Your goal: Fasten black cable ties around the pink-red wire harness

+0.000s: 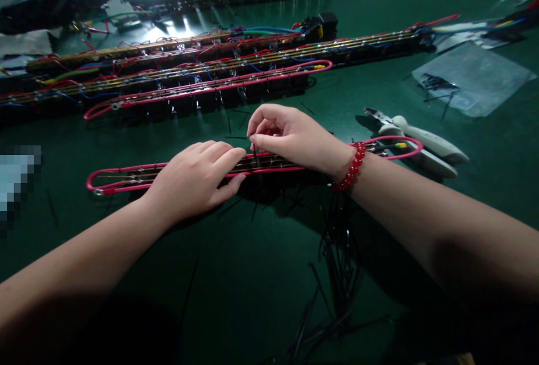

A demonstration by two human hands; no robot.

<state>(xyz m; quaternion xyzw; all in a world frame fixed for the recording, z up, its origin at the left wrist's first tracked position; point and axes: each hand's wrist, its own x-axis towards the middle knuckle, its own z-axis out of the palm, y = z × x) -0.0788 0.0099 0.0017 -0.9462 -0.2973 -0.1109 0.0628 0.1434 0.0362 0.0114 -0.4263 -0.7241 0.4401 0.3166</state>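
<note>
A long narrow wiring assembly [126, 177] lies across the mat, with a thick pink-red cable [408, 139] looped round its length and a ring terminal at the left end. My left hand [197, 177] is closed over its left-middle part, fingers on the far side and thumb on the near side. Just right of it, my right hand [282, 135] pinches a thin black cable tie [255, 154] that stands up from the assembly. The fingertips partly hide the tie's upper end. A red bead bracelet circles my right wrist.
White-handled cutting pliers [425, 143] rest beyond my right forearm. Black cable ties [341, 252] lie in a loose heap nearer me, with cut pieces scattered around. More wired assemblies [210, 73] stretch across the back. A clear plastic bag [475, 78] sits at the far right.
</note>
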